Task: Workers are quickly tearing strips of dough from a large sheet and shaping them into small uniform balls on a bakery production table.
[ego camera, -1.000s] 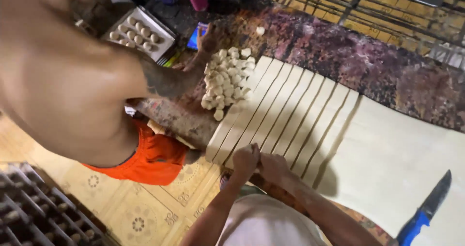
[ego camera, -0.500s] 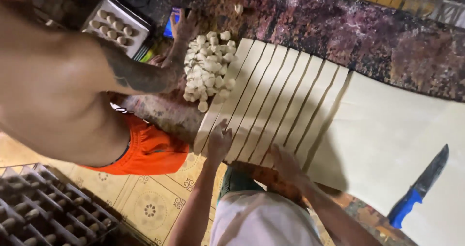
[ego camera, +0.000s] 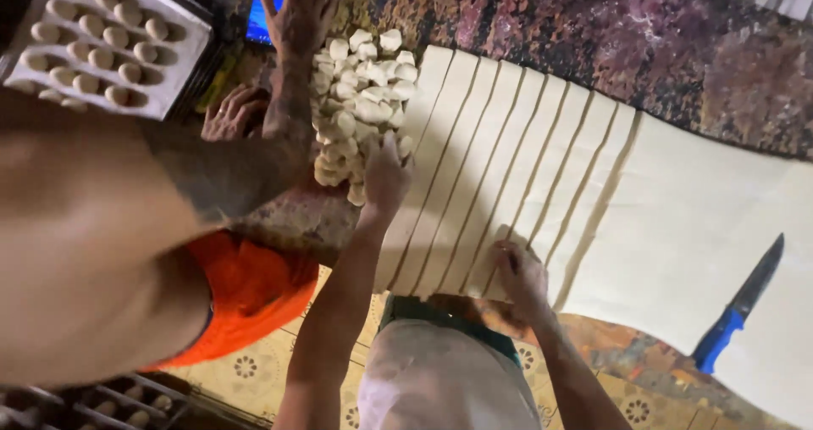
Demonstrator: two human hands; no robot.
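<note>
- The left hand [ego camera: 385, 174] lies palm-down at the centre-left of the frame, fingers loosely spread and holding nothing, touching the edge of the pile of dough pieces [ego camera: 360, 108] just above it.
- The right hand [ego camera: 518, 271] presses, fingers curled, on the near ends of the dough strips [ego camera: 500, 167]; whether it pinches one I cannot tell.
- The strips run lengthwise from lower centre up toward the top, side by side; the uncut dough sheet [ego camera: 703, 227] spreads to their right.
- A blue-handled knife [ego camera: 738, 305] rests on that sheet, lower right, nearer the right hand.
- A co-worker's hand [ego camera: 298, 15] rests flat beside the pile.
- Upper left, a white tray [ego camera: 182, 70] holds rows of dough balls [ego camera: 106, 36].
</note>
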